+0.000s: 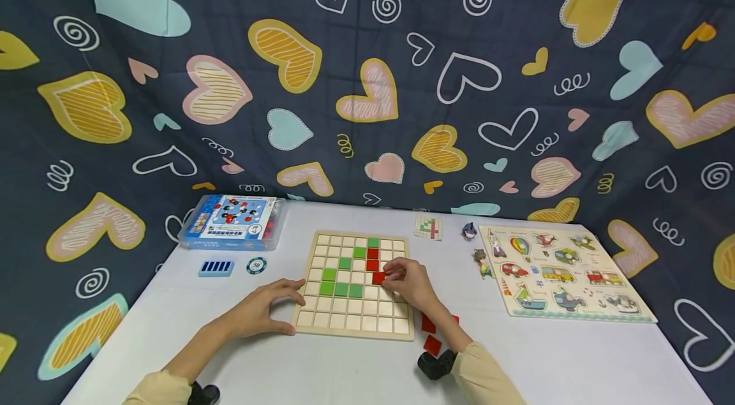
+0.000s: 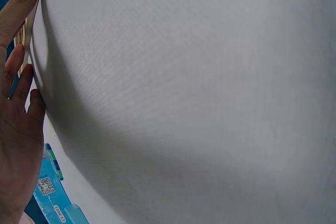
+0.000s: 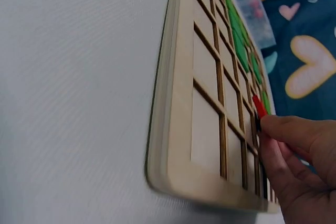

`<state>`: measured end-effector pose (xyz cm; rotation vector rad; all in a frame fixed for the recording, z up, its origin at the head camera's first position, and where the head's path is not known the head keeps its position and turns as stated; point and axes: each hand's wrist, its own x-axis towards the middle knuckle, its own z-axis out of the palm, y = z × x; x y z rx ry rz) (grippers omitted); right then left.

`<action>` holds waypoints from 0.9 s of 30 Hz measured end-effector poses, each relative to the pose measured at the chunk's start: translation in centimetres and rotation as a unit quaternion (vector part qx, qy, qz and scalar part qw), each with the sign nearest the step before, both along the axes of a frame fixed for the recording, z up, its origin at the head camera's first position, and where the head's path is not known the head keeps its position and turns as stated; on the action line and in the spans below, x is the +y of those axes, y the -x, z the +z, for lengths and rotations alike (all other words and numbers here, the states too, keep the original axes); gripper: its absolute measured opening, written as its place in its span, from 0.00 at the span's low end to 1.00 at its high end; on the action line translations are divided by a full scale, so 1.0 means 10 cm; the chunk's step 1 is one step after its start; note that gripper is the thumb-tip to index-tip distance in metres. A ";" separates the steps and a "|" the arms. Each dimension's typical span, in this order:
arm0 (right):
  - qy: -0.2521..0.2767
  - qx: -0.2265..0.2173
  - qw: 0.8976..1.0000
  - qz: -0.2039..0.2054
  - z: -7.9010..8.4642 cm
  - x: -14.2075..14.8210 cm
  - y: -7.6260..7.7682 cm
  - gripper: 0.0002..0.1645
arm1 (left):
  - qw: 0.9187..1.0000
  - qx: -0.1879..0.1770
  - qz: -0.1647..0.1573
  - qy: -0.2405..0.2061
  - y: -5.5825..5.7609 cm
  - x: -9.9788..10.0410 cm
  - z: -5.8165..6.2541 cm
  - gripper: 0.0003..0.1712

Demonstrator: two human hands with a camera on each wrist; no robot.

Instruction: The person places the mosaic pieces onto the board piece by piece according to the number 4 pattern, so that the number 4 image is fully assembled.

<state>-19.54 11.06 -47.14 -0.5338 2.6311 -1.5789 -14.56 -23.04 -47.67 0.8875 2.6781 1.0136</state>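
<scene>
A wooden grid board [image 1: 353, 332] lies flat, with several green tiles [image 1: 326, 288] and two red tiles [image 1: 372, 253] in its squares. My right hand [image 1: 410, 285] is over the board's right part, pinching another red tile [image 1: 378, 278] between thumb and fingertips; the right wrist view shows this tile [image 3: 260, 106] tilted above the grid. At the board's left edge my left hand [image 1: 261, 310] rests with fingers and thumb spread, touching the frame. In the left wrist view that hand [image 2: 21, 114] shows relaxed fingers. Loose red tiles [image 1: 432, 345] lie beside my right forearm, partly hidden by it.
A small pattern card [image 1: 428, 227] lies behind the board. Two little figurines [image 1: 469, 231] stand near a picture puzzle board [image 1: 574, 271] on the right. On the left are a clear plastic case [image 1: 235, 221], a blue slotted block [image 1: 215, 268] and a round chip [image 1: 256, 265].
</scene>
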 end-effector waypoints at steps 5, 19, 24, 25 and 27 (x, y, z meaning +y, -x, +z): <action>0.019 -0.002 1.000 0.009 -0.03 -0.08 0.02 0.13 | 1.000 -0.003 0.000 -0.001 0.00 0.00 -0.01 0.25; 0.037 -0.033 0.999 0.021 0.09 0.21 -0.11 0.15 | 1.000 -0.007 -0.001 -0.001 0.02 0.02 0.00 0.25; 0.013 -0.061 0.998 0.001 0.09 0.66 -0.20 0.16 | 1.000 -0.002 -0.001 -0.001 0.01 0.00 -0.01 0.25; 0.005 -0.063 0.998 -0.008 0.10 0.74 -0.24 0.16 | 1.000 0.000 0.000 -0.001 0.01 0.00 -0.01 0.25; -0.012 -0.068 0.997 -0.029 0.11 0.91 -0.31 0.16 | 1.000 0.005 0.000 0.000 0.01 -0.01 -0.02 0.25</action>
